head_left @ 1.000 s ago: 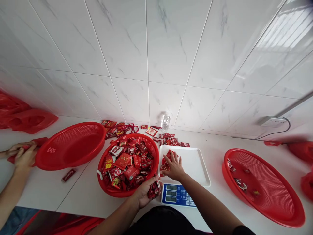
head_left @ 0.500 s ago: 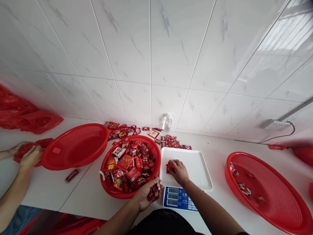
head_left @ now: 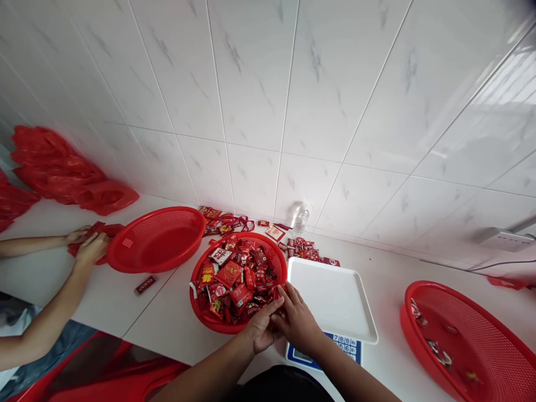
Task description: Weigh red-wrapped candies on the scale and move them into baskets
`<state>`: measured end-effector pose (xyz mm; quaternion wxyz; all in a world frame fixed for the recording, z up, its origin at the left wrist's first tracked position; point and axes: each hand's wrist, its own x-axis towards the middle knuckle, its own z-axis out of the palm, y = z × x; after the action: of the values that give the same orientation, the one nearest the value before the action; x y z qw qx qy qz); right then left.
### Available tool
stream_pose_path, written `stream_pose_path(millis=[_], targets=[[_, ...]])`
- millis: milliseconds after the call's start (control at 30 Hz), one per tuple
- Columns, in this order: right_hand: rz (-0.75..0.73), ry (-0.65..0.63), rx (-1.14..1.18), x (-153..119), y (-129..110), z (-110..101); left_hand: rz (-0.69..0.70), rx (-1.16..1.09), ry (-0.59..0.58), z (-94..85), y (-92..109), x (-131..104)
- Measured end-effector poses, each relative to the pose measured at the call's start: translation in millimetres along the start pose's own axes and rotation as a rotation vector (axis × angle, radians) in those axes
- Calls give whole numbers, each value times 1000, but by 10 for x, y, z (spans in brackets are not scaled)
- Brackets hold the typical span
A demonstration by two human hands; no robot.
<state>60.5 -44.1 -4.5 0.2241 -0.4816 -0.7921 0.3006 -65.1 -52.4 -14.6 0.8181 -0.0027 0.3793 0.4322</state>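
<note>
I see the left hand (head_left: pixel 260 330) half-curled and the right hand (head_left: pixel 300 321) cupped against it; I cannot tell what they hold. Small glossy red packets (head_left: pixel 230 273) fill the round red plastic basket (head_left: pixel 277 254) beside them.

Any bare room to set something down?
Free: the white tray; the table between it and the rightmost basket; also between the red bar and the filled basket. Crowded: behind that basket and tray, with loose packets and a bottle; the basket's near right rim, by left hand and right hand.

Left hand (head_left: pixel 263 331) cupped, right hand (head_left: pixel 298 322) against it, forearms (head_left: pixel 209 367) angled inward
</note>
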Motion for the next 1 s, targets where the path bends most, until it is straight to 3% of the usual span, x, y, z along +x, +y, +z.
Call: stream_pose_path(millis=[133, 267, 367, 533, 667, 867, 1000], targets=[[-30, -64, 238, 17, -178, -53, -12, -124, -98, -75, 125, -54], [-43, 26, 452, 26, -311, -177, 40, -149, -42, -224, 498, -176], [35, 46, 515, -70, -273, -247, 303, -216, 25, -372, 1033, -281], [311, 115, 627, -391, 8, -246, 787, -336, 146, -672, 2139, -431], [516, 210, 606, -603, 146, -182, 933, -293, 236, -951, 2766, -533], [578, 282, 507, -718, 121, -84, 991, -277, 383, -1273, 3164, -659], [582, 254, 453, -712, 106, -63, 996, -294, 416, -1311, 3263, -751]])
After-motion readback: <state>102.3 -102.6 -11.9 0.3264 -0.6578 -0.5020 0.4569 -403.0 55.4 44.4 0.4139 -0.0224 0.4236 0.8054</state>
